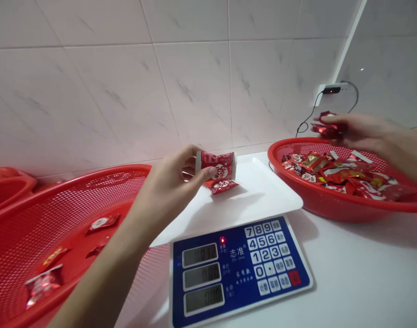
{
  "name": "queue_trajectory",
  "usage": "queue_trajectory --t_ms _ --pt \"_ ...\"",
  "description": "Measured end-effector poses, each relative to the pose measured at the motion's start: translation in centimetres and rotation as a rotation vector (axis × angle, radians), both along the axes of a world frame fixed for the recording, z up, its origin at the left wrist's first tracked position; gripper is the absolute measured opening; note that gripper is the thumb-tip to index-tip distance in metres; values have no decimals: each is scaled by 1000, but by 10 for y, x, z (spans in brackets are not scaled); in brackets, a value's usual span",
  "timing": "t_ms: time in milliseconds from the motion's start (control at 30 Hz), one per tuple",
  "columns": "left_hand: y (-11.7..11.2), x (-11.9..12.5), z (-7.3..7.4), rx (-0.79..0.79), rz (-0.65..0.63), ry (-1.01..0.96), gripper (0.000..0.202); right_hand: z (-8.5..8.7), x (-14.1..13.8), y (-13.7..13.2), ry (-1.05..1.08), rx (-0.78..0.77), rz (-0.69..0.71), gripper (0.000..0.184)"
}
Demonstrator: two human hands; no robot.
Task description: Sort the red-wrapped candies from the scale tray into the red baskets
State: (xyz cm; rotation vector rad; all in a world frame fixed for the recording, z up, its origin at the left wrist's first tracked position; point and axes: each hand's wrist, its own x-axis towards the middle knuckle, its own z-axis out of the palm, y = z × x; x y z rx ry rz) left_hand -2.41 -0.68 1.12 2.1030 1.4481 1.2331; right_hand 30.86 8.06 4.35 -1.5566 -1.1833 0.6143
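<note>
My left hand (172, 184) is closed on a red wrapped candy packet (224, 166), thumb in front, above the white tray (259, 196) of a digital scale. Just below that packet is another red packet (224, 187); whether it rests on the tray or is held too, I cannot tell. My right hand (362, 130), smeared by motion, grips red shiny candy packets (328, 127) over the right red basket (331, 205). Inside that basket lies a heap of mixed red and gold candies (345, 175).
A larger red basket (133, 171) stands at left with several packets (44, 284) in it. The scale's blue keypad panel (239, 273) faces me with a red light on. Behind are a tiled wall, a power socket (326, 91) and a black cable (306, 123).
</note>
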Motion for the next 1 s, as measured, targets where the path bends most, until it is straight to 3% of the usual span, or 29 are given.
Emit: queue_trajectory --t_ms 100,167,233,367,533,733,900,1000 --pt "1 0 -1 -1 5 0 14 4 -41 -22 293 43 222 23" --pt "3 -1 -1 -3 34 34 16 3 -69 -38 654 80 480 14" --pt "4 -2 -3 6 79 78 16 -1 -91 -48 758 97 602 14" --pt "10 -3 -8 3 79 44 12 -17 -107 -45 500 69 673 3" --pt "12 1 -10 -74 -70 -231 19 -39 -103 -35 142 64 692 31" --pt "2 5 -5 -84 -98 -265 21 -48 -117 -41 202 22 920 32" --pt "8 4 -8 -213 -190 -249 25 -51 -121 -39 180 27 913 31" --pt "14 4 -13 -111 -138 -136 19 -53 -119 -36 114 16 906 26"
